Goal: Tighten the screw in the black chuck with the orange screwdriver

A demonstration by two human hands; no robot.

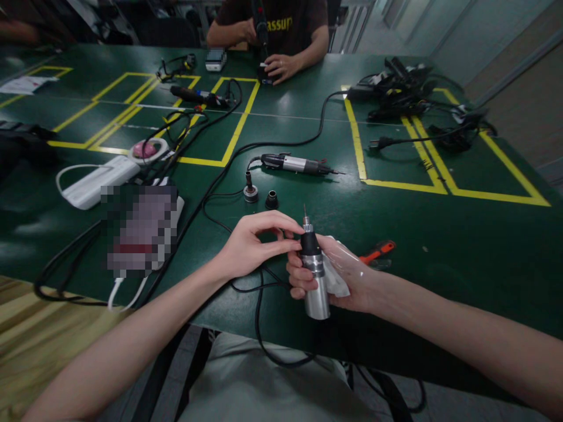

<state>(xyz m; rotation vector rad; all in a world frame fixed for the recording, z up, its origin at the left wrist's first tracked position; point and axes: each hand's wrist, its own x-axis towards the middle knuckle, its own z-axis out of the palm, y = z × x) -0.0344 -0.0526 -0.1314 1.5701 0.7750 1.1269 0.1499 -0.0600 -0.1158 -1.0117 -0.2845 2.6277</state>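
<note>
My right hand [356, 272] is wrapped round a silver electric screwdriver [317, 298], held upright with its thin metal shaft pointing away from me. A piece of clear plastic or thin white wrap [338, 280] is caught between that palm and the tool. From the left, the thumb and fingertips of my left hand [248, 243] pinch the black collar [310, 244] near the tool's front end. Just beyond my hands, a small black cone-shaped cap [271, 200] and a round metal part with a dark stem [250, 192] stand on the table.
Another electric screwdriver [294, 163] lies on the green table [422, 234]. An orange-handled tool [380, 252] is beside my right wrist. Leftward are a power strip [99, 181], a tape roll [149, 150] and cables. A cable pile [400, 91] sits back right. A co-worker's hand [284, 67] works opposite.
</note>
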